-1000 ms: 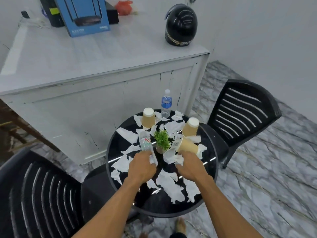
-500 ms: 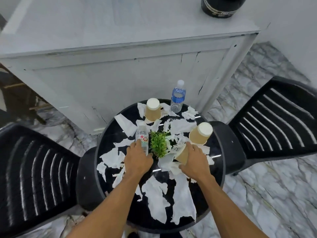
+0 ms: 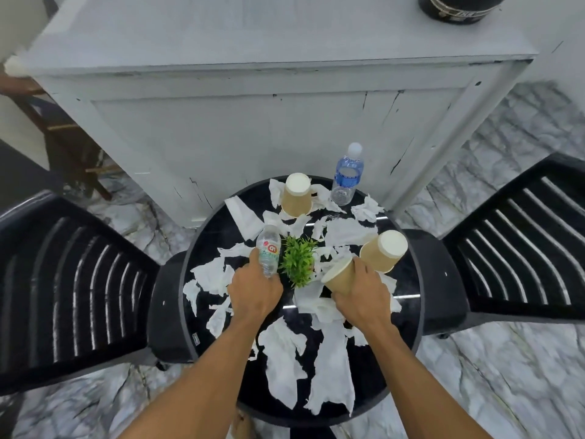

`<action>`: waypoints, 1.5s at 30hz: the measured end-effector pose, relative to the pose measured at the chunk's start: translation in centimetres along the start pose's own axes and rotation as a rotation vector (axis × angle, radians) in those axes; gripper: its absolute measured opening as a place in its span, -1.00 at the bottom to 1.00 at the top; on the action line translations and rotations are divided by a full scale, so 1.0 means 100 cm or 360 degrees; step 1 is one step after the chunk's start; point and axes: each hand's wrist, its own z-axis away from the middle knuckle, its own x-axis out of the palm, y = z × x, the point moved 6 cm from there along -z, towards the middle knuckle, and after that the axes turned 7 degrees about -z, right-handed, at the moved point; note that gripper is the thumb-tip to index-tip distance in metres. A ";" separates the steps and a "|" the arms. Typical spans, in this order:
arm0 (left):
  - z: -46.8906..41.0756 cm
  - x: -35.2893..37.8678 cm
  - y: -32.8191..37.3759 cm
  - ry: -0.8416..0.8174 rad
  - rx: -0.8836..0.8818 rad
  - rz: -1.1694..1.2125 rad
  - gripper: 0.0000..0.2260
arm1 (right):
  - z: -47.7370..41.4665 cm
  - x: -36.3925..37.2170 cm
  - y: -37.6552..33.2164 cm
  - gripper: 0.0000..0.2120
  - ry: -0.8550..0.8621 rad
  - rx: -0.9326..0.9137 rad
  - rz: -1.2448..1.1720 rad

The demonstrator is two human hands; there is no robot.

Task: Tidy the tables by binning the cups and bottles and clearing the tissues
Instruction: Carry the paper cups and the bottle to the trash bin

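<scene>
Grey-white painted wood makes up the big cabinet [image 3: 253, 122] across the far side, its paint cracked, with a black helmet [image 3: 456, 7] cut off by the frame on its top. Marble floor [image 3: 506, 375] runs round it. Two black slatted chairs, the left chair [image 3: 79, 280] and the right chair [image 3: 522, 248], flank a round black counter [image 3: 373, 369] just in front of the cabinet. Torn white tissues [image 3: 281, 359] lie scattered over most of the counter. Both hands reach in from the near edge. The left hand [image 3: 254, 289] has its fingers curled round the lower part of a small clear bottle [image 3: 268, 251] with a red-marked label, which leans away from the person just left of the plant; whether its base touches the counter cannot be told. The right hand [image 3: 361, 289] grips a tan paper cup [image 3: 340, 277] that is tipped over, its pale end towards the plant. A blue-labelled bottle [image 3: 346, 175] stands upright at the far edge. Beside it a far cup [image 3: 297, 196] stands wide end down, and a tilted cup [image 3: 383, 251] sits just beyond the right hand. A small green plant [image 3: 297, 261] stands at the middle, between the hands.
</scene>
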 end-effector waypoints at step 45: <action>0.380 -0.209 -0.738 0.1072 -0.1648 0.0643 -0.46 | 0.511 0.525 -0.527 -0.18 -0.1312 -0.1304 -0.0019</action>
